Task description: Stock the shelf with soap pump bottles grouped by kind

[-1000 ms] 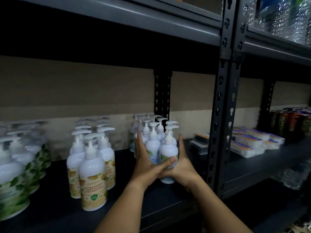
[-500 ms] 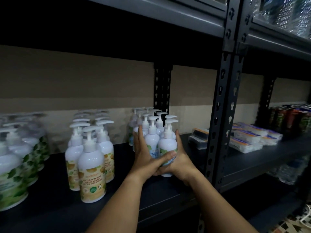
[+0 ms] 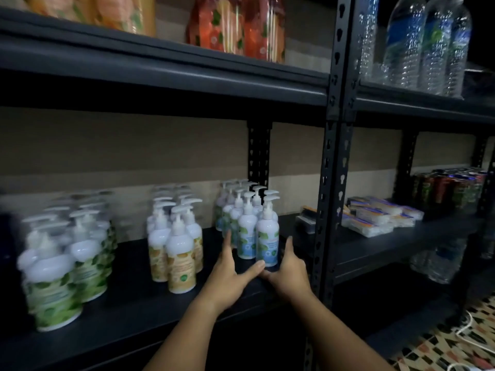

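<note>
Three groups of pump bottles upright on the dark shelf (image 3: pixel 128 306), sorted by label: green-leaf bottles (image 3: pixel 55 279) at far left, blurred; yellow bottles (image 3: pixel 180 259) in the middle; blue bottles (image 3: pixel 247 231) at right, in two rows running back toward the wall. Well apart, each group from the next.

Both hands at the front of the blue group, fingers straight and spread, gripping nothing. Left hand (image 3: pixel 230 279) with fingers pointing up along the left side of the front bottles, thumb reaching right across the shelf before them. Right hand (image 3: pixel 288 273) just right of the front blue bottle (image 3: pixel 267 241), forefinger raised beside it, thumb reaching left to meet the left thumb near the bottle's base. Cannot tell whether any finger touches a bottle.

To the right, past the black upright (image 3: pixel 325 199): flat packets (image 3: pixel 380 215) and dark cans (image 3: pixel 450 188) on the neighbouring shelf. Above: orange and red refill pouches (image 3: pixel 235 22) over the soap, clear water bottles (image 3: pixel 426 41) at upper right. Patterned floor (image 3: pixel 455 349) at lower right.
</note>
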Demonstrator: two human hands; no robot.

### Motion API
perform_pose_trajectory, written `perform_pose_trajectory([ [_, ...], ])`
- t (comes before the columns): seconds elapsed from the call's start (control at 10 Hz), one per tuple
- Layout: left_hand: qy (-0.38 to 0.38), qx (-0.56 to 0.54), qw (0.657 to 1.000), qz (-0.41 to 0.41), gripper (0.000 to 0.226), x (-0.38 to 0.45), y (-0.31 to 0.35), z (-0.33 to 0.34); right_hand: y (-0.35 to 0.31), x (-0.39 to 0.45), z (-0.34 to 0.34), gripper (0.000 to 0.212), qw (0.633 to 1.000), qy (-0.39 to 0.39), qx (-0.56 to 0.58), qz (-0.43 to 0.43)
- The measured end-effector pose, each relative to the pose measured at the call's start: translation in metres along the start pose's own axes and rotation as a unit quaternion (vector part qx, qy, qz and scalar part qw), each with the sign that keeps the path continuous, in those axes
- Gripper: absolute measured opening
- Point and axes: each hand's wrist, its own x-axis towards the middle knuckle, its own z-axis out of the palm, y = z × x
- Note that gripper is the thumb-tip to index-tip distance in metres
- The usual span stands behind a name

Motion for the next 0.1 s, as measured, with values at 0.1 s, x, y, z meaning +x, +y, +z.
perform_pose_trajectory([
  [0.1, -0.003, 0.114, 0.992, -0.046, 0.076, -0.0336, 0.0039, -0.0178, -0.0056, -0.0292, 0.0086, 0.091, 0.999, 0.044, -0.02, -0.002],
])
